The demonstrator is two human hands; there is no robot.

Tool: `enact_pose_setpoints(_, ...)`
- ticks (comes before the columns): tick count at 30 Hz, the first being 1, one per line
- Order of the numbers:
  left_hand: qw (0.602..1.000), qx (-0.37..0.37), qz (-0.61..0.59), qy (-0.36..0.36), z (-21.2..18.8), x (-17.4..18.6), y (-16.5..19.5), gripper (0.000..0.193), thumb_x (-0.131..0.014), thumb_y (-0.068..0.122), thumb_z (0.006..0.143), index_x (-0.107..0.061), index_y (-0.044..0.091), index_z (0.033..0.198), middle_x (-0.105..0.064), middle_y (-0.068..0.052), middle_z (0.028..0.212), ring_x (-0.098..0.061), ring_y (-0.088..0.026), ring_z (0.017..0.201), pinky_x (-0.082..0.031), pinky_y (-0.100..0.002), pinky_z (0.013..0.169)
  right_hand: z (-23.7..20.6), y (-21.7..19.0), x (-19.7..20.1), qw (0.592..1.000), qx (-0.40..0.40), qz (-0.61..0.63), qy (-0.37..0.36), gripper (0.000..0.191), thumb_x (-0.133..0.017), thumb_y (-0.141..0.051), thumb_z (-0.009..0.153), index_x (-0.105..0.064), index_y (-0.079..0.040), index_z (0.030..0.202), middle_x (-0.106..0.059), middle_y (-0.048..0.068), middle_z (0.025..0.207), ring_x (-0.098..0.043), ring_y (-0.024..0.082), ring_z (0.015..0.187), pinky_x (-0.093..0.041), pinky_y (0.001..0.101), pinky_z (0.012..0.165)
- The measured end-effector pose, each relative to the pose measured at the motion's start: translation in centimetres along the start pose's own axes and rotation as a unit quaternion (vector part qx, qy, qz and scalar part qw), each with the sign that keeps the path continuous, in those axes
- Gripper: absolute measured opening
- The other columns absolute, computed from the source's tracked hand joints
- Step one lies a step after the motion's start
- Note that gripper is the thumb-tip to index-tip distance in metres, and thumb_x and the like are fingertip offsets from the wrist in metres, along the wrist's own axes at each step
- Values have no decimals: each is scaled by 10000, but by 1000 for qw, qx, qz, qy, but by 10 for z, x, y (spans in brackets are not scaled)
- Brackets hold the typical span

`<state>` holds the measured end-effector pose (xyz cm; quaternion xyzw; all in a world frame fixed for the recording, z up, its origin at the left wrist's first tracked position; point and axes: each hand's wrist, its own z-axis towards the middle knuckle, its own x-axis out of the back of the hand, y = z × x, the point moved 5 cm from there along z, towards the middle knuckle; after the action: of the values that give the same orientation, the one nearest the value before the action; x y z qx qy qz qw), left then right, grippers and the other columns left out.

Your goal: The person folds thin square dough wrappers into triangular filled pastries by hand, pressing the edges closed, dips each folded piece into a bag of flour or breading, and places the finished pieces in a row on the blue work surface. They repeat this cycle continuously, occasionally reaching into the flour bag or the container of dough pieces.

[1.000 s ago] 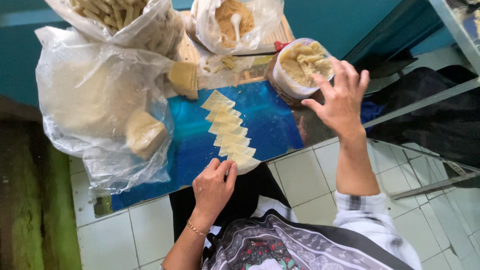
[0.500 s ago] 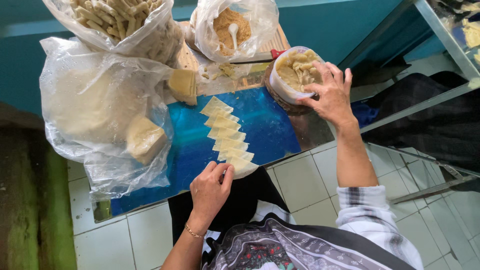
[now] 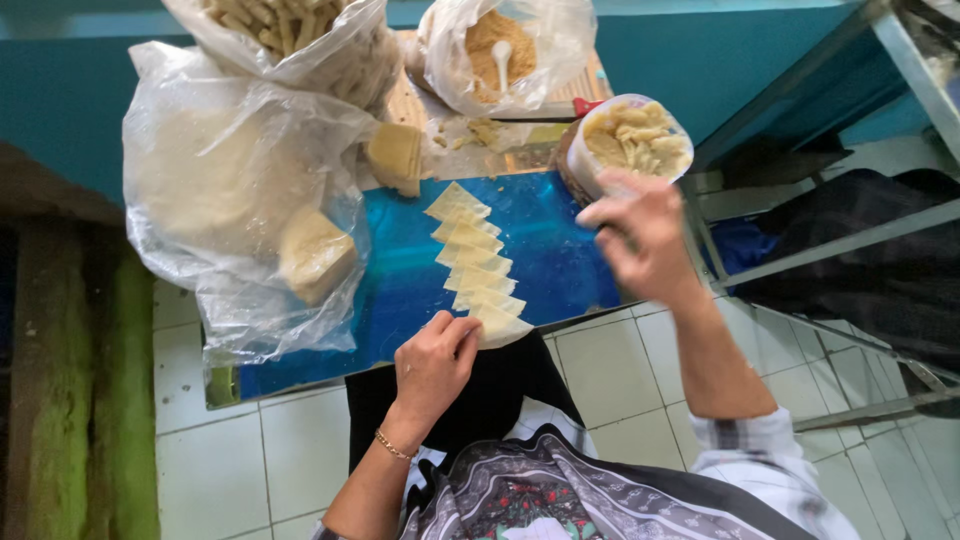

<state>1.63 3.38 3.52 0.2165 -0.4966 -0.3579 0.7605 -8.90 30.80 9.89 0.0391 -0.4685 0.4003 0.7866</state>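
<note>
Two hands: left hand (image 3: 432,362) on nearest wrapper (image 3: 497,323), right hand (image 3: 640,235) (blurred) beside filling bowl (image 3: 628,140).

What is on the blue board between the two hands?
In the head view, between the left hand and the right hand lies bare shiny blue board, beside the row of pale yellow dough wrappers that the left hand touches.

wrappers (image 3: 472,262): your pale square sheets lay overlapped in a diagonal row on the blue worktop (image 3: 560,250) | nearest sheet (image 3: 498,323): flat at worktop's near edge | filling tub (image 3: 630,142): upright, open, heaped beige
</note>
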Motion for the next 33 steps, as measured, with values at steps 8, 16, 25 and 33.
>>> enact_pose_setpoints(8,998,-45,33,4,-4,0,-1,62,-735,92,882,-708,125,927,-544,-52,743,-624,-257,643,-489,-387,542,-36,-88,-84,869,333,-339,-134,748,-651,-196,957,-361,-308,1638,-369,30,1639,-364,258,1478,-124,647,1245)
enact_pose_setpoints(16,997,-62,45,-11,-4,-2,-6,81,-727,81,876,-678,115,931,-536,-59,762,-631,-253,674,-502,-390,562,-17,-55,-108,802,376,-427,-181,896,-599,-319,964,-57,-453,1665,-176,-9,1728,-228,300,1550,-52,654,1229)
enact_pose_setpoints(25,996,-88,22,-6,0,6,0,79,-724,78,844,-664,82,896,-531,-73,773,-617,-263,704,-501,-382,576,17,-36,-123,802,368,-430,-192,822,-549,-345,989,-94,-530,1648,-187,-28,1733,-223,298,1557,-14,653,1234)
enact_pose_setpoints(33,988,-134,75,6,11,2,2,150,-722,98,860,-596,90,779,-587,-63,856,-590,-249,796,-451,-378,663,38,-32,-130,807,358,-429,-194,842,-593,-311,963,-132,-548,1627,-237,-38,1711,-259,283,1542,-17,657,1232)
